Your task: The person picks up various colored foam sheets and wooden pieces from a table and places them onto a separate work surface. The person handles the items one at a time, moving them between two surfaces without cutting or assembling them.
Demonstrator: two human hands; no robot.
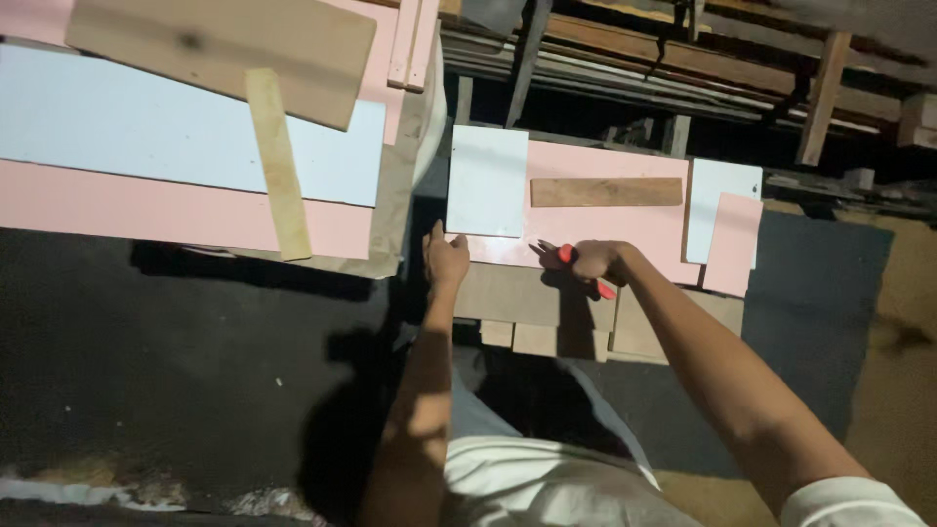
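Pink laminate sheet (625, 226), likely thin, stiff and slick, lies flat on stacked boards (527, 298) as the left hand (446, 260) presses its near-left edge, fingers together, and the right hand (597, 260) grips a red cutter (569, 256).

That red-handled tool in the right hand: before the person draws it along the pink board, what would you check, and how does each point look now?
1. Right hand grips the red-handled tool: ok.
2. Tool tip meets the pink board: cannot tell, too small.
3. Left hand steadies the board's near edge: ok.
4. Left hand apart from the tool: ok.
5. Loose wooden strip and white panel lie on the board: not ok, they might shift.
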